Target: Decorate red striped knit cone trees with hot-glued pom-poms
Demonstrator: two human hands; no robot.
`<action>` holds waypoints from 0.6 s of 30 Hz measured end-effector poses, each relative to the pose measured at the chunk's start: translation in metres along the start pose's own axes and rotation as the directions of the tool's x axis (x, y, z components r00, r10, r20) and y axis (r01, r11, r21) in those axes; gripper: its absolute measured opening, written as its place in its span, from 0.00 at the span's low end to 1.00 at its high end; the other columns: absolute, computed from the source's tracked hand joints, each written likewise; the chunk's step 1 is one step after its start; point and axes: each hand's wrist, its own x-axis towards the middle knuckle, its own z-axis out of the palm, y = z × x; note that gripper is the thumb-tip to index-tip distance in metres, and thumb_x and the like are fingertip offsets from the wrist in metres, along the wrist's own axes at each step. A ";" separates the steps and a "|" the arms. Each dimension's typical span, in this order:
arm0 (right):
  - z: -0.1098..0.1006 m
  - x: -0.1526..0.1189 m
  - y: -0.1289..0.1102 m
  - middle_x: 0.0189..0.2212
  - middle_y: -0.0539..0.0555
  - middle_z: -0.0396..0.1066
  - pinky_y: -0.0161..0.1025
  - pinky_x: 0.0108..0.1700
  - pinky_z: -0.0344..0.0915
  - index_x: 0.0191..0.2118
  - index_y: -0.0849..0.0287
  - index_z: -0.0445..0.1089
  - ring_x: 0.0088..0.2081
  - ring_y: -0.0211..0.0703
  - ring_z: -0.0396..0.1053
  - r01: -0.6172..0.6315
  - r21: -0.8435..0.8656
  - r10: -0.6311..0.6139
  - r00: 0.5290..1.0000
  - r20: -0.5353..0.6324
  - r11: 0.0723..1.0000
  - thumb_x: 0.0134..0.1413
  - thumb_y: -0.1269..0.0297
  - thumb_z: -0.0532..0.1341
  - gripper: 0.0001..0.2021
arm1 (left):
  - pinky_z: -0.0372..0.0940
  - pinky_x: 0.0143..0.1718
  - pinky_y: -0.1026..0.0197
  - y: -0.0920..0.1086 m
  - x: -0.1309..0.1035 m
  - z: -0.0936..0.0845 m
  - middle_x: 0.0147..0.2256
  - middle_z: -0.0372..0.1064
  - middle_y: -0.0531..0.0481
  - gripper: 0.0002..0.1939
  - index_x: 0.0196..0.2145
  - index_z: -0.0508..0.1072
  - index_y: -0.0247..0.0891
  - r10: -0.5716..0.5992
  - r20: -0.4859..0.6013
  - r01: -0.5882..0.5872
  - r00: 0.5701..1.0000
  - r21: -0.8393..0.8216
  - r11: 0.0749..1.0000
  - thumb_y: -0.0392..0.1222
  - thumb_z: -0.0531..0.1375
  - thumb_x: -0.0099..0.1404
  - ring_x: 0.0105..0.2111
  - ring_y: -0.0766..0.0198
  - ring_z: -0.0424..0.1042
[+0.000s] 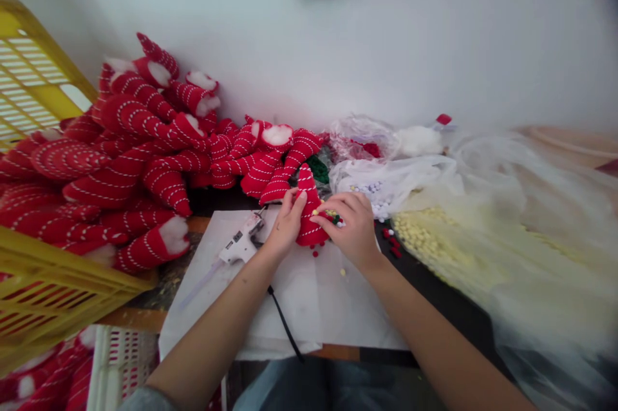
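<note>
While the left hand grips the upper L side of a red cone w/ white dashed stitching, thumb on the front, the right hand has thumb & forefinger pinched on a tiny yellow pom-pom at the cone's front. Cone is approx. upright, tip up, btwn both hands, above white paper on the dark worktop. More tiny yellow & green bits show by the R fingers; can't tell if they're held or lying behind.

White glue gun lies on the paper, L of the left hand, nozzle pointing up & away; black cable runs to the near edge. Few red dots sit just below the cone.

Far L: big heap of red stuffed cones, some w/ white filling at the end, plus a yellow crate & a white basket lower down. R side: clear plastic bag w/ lots of yellow pom-poms, white pom-poms next to it, red pcs near the right hand. Pale wall at back.
</note>
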 end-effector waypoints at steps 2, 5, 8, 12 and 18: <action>-0.001 0.000 0.000 0.34 0.53 0.76 0.46 0.47 0.66 0.34 0.53 0.77 0.40 0.47 0.72 0.022 0.004 -0.022 1.000 -0.010 1.000 0.63 0.63 0.68 0.05 | 0.67 0.55 0.54 -0.001 0.000 0.000 0.44 0.76 0.48 0.14 0.46 0.70 0.44 0.002 0.000 -0.002 1.000 -0.005 1.000 0.53 0.58 0.70 0.48 0.55 0.74; -0.001 0.000 0.000 0.35 0.53 0.76 0.46 0.48 0.66 0.36 0.54 0.79 0.41 0.47 0.71 0.037 0.007 -0.037 0.999 -0.007 0.999 0.63 0.66 0.67 0.04 | 0.67 0.55 0.54 -0.003 0.001 -0.001 0.45 0.76 0.48 0.14 0.46 0.70 0.44 0.013 0.003 -0.013 1.000 -0.006 1.000 0.54 0.57 0.70 0.49 0.55 0.74; 0.000 -0.001 0.001 0.36 0.53 0.76 0.47 0.49 0.65 0.36 0.54 0.80 0.41 0.48 0.71 0.024 -0.014 -0.024 1.000 -0.004 1.000 0.62 0.66 0.67 0.03 | 0.67 0.56 0.52 -0.005 0.001 -0.001 0.47 0.76 0.47 0.16 0.48 0.70 0.44 0.011 0.021 -0.011 1.000 0.008 1.000 0.56 0.57 0.70 0.51 0.54 0.74; 0.002 -0.003 0.002 0.35 0.53 0.77 0.46 0.49 0.64 0.36 0.53 0.80 0.41 0.47 0.70 0.016 -0.038 -0.016 1.000 0.005 0.999 0.63 0.65 0.67 0.04 | 0.68 0.56 0.52 -0.005 0.001 -0.001 0.48 0.76 0.46 0.16 0.48 0.70 0.45 0.000 0.025 -0.001 1.000 0.048 0.999 0.56 0.57 0.71 0.52 0.53 0.74; 0.005 -0.004 0.004 0.35 0.51 0.79 0.46 0.50 0.62 0.35 0.50 0.81 0.42 0.47 0.69 0.017 -0.078 -0.012 0.998 0.063 0.997 0.64 0.64 0.67 0.05 | 0.66 0.58 0.52 -0.007 0.000 -0.002 0.50 0.75 0.46 0.16 0.50 0.70 0.45 -0.003 0.049 0.001 0.999 0.025 1.000 0.56 0.57 0.71 0.55 0.53 0.73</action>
